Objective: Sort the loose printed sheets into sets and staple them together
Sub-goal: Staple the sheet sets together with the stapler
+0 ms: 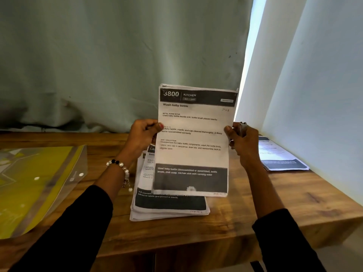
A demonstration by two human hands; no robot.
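I hold a set of printed sheets (pixel 193 138) upright above the table; its top page reads "Wash baby bottle". My left hand (pixel 144 135) pinches the set's left edge with the thumb on the front. My right hand (pixel 242 140) grips the right edge, thumb on the front, and also holds a small metal stapler (pixel 242 128) behind the paper. Below the held set, a stack of loose printed sheets (pixel 169 203) lies flat on the wooden table (pixel 245 218).
A yellow plastic document folder (pixel 39 183) lies at the table's left. Another printed set (pixel 280 156) lies at the far right by the white wall. A grey-green curtain hangs behind the table. The table's front edge is near my forearms.
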